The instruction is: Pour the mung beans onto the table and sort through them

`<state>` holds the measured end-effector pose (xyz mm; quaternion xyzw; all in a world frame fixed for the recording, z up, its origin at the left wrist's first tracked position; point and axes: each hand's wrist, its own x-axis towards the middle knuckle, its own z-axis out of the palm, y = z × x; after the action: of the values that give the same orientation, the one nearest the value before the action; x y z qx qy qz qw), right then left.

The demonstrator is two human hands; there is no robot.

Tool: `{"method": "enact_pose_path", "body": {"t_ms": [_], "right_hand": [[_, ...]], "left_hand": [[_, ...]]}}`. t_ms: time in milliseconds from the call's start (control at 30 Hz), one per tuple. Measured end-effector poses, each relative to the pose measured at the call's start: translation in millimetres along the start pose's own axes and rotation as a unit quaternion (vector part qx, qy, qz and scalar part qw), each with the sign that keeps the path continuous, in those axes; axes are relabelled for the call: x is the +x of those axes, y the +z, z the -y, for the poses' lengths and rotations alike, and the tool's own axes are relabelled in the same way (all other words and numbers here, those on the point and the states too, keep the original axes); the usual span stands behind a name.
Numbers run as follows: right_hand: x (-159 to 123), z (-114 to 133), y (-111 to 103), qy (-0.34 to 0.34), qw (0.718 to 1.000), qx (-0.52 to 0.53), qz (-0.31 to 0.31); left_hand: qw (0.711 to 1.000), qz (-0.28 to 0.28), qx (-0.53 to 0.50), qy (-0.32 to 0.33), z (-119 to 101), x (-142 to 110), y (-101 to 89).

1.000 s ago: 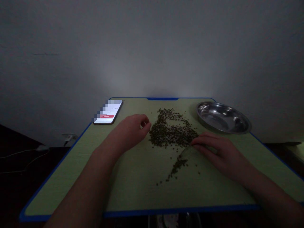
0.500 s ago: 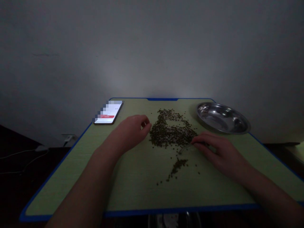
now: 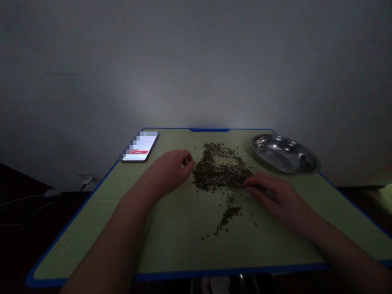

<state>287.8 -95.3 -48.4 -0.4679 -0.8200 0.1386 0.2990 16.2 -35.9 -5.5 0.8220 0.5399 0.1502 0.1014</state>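
Note:
My right hand [image 3: 275, 198] pinches a thin, shiny utensil [image 3: 235, 197] whose tip points left at the front edge of a spread of small greenish-brown seeds [image 3: 219, 175]; whether it is a spoon or a fork is too blurred to tell. At the left edge of the seeds rests my left hand [image 3: 177, 166], fingers curled in toward the thumb; anything between the fingertips is hidden. A smaller cluster of the same seeds [image 3: 229, 214] lies nearer to me, just below the utensil's tip, with a few strays around it.
A shallow steel bowl [image 3: 284, 155] sits at the back right of the pale green, blue-edged table [image 3: 177, 249]. A lit phone [image 3: 139, 148] lies at the back left. Behind is a grey wall [image 3: 196, 65]. A plug and cables [image 3: 87, 179] show at the left.
My right hand and the utensil have shifted slightly left. My left hand stays where it was, and the whole view has tilted a little.

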Motion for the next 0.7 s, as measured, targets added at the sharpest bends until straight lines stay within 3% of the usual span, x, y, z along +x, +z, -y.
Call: {"method": "enact_pose_path", "body": {"t_ms": [700], "right_hand": [[-3.8, 1.6, 0.1, 0.012, 1.0, -0.002, -0.002]], "left_hand": [[1.0, 0.001, 0.002, 0.006, -0.6, -1.0, 0.0]]}}
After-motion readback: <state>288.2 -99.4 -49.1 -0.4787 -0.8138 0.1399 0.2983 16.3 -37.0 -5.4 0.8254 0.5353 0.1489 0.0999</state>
